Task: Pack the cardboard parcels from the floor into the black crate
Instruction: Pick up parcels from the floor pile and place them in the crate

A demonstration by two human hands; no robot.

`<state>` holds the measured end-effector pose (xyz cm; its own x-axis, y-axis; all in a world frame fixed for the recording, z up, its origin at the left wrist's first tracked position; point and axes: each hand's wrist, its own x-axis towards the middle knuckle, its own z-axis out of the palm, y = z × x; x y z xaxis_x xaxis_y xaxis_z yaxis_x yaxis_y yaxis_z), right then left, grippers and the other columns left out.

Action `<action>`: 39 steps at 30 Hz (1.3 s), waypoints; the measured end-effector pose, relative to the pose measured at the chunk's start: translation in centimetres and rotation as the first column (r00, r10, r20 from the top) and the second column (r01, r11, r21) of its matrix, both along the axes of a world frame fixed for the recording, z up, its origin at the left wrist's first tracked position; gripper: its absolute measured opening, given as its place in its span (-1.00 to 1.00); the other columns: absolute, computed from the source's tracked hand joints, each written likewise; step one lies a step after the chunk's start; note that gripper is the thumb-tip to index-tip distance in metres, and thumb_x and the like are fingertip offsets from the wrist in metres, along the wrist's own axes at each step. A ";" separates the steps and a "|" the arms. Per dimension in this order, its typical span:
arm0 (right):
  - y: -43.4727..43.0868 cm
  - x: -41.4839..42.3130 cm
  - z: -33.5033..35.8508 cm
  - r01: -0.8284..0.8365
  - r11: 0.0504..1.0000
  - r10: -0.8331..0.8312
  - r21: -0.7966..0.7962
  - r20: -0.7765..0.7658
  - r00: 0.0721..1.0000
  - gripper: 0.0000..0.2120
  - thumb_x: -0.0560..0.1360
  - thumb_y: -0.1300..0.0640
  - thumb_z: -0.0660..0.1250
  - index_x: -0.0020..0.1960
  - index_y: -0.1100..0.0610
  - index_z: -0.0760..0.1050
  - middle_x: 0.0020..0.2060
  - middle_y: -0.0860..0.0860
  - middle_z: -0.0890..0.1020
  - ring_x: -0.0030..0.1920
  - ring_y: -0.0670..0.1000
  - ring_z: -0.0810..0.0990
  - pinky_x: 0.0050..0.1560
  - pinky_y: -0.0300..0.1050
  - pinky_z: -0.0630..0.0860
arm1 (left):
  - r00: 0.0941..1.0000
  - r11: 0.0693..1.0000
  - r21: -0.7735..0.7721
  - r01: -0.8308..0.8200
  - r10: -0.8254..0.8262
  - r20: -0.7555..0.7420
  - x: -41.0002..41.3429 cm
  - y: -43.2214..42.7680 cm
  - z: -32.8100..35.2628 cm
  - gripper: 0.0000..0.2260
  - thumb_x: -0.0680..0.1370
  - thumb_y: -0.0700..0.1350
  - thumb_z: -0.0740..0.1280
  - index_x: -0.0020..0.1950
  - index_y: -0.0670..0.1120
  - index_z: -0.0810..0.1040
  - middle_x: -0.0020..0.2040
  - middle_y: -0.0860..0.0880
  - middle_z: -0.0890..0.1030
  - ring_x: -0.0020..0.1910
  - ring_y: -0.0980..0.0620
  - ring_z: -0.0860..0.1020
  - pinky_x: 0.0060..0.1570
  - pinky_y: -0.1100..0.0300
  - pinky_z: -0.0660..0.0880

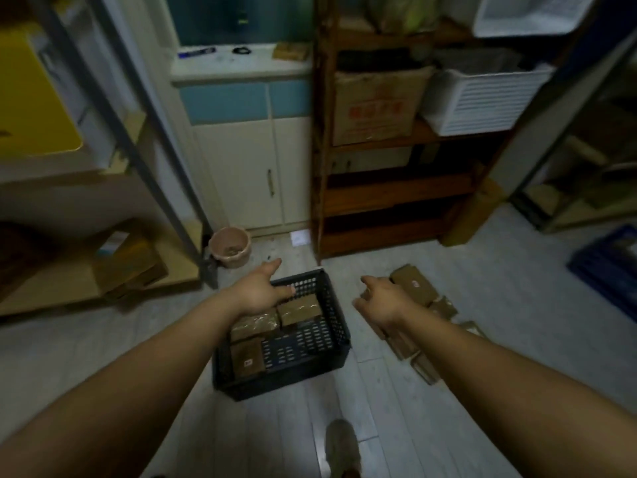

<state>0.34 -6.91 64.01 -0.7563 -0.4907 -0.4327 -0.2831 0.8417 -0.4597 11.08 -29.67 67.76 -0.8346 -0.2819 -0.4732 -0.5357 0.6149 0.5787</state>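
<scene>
The black crate [331, 305] stands on the floor between my arms, with three brown cardboard parcels [300, 310] lying flat along its left and far side. My left hand [263, 291] hovers over the crate's far left corner, fingers spread, holding nothing. My right hand [382, 301] is out over a heap of several parcels on the floor [415, 284] to the right of the crate. Its fingers are apart and touch or nearly touch the heap; I cannot tell which. Part of the heap is hidden under my right wrist.
A wooden shelf unit [396, 188] with a carton and a white basket stands behind the crate. A pink bucket [230, 248] sits at the far left by a metal rack leg. A blue crate [613, 267] is at the right edge. My shoe [341, 446] is near the bottom.
</scene>
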 end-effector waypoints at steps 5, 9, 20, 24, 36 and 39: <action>9.8 0.4 4.4 0.110 0.993 -0.106 0.048 -0.088 0.990 -0.38 0.54 -0.11 0.20 0.50 0.11 0.14 0.45 0.13 0.25 0.37 0.15 0.31 0.29 -0.12 0.28 | 0.984 0.984 -0.048 0.170 -0.172 -0.045 -1.4 7.8 3.9 -0.27 0.50 0.15 0.30 0.53 0.06 -0.03 0.56 -0.02 0.00 0.52 -0.05 0.05 0.47 0.01 0.07; 18.0 -0.8 7.1 0.241 0.970 -0.237 0.011 -0.137 0.962 -0.39 0.56 -0.09 0.20 0.52 0.09 0.10 0.50 0.09 0.17 0.42 0.13 0.27 0.33 -0.07 0.27 | 0.969 0.973 -0.057 0.225 -0.229 -0.094 -4.0 14.7 6.0 -0.27 0.50 0.12 0.32 0.53 0.07 -0.02 0.56 -0.05 0.01 0.51 -0.07 0.07 0.46 0.00 0.09; 39.9 -8.3 9.4 0.312 0.950 -0.303 0.035 -0.155 0.940 -0.36 0.54 -0.14 0.21 0.51 0.09 0.11 0.49 0.08 0.17 0.44 0.10 0.24 0.37 -0.07 0.21 | 0.958 0.960 0.008 0.281 -0.280 -0.054 -14.6 34.4 4.2 -0.29 0.50 0.17 0.29 0.53 0.11 -0.03 0.56 -0.04 -0.06 0.52 -0.10 0.02 0.44 0.00 0.07; 41.3 -12.1 8.4 0.291 0.957 -0.288 0.011 -0.123 0.950 -0.36 0.53 -0.13 0.23 0.51 0.08 0.12 0.49 0.09 0.18 0.44 0.11 0.25 0.37 -0.06 0.22 | 0.966 0.966 0.014 0.260 -0.260 -0.013 -16.8 36.3 2.5 -0.28 0.51 0.19 0.27 0.53 0.10 -0.04 0.56 -0.05 -0.06 0.52 -0.09 0.00 0.45 -0.01 0.05; 36.8 -27.2 1.2 0.219 0.973 -0.222 0.072 0.050 0.974 -0.38 0.54 -0.12 0.23 0.51 0.04 0.11 0.49 0.08 0.19 0.44 0.11 0.24 0.37 -0.06 0.21 | 0.995 0.990 0.120 0.073 -0.080 0.055 -30.9 33.8 -5.4 -0.32 0.54 0.09 0.28 0.53 0.02 -0.01 0.55 -0.04 0.05 0.50 -0.09 0.11 0.41 0.04 0.14; 36.8 -31.1 -0.2 0.232 0.970 -0.239 0.079 0.105 0.965 -0.37 0.54 -0.11 0.23 0.51 0.07 0.11 0.49 0.09 0.19 0.45 0.11 0.23 0.37 -0.06 0.21 | 0.993 0.984 0.166 0.061 -0.076 0.087 -33.6 34.1 -6.6 -0.36 0.55 0.01 0.28 0.53 -0.04 0.03 0.54 -0.08 0.08 0.49 -0.10 0.14 0.40 0.03 0.16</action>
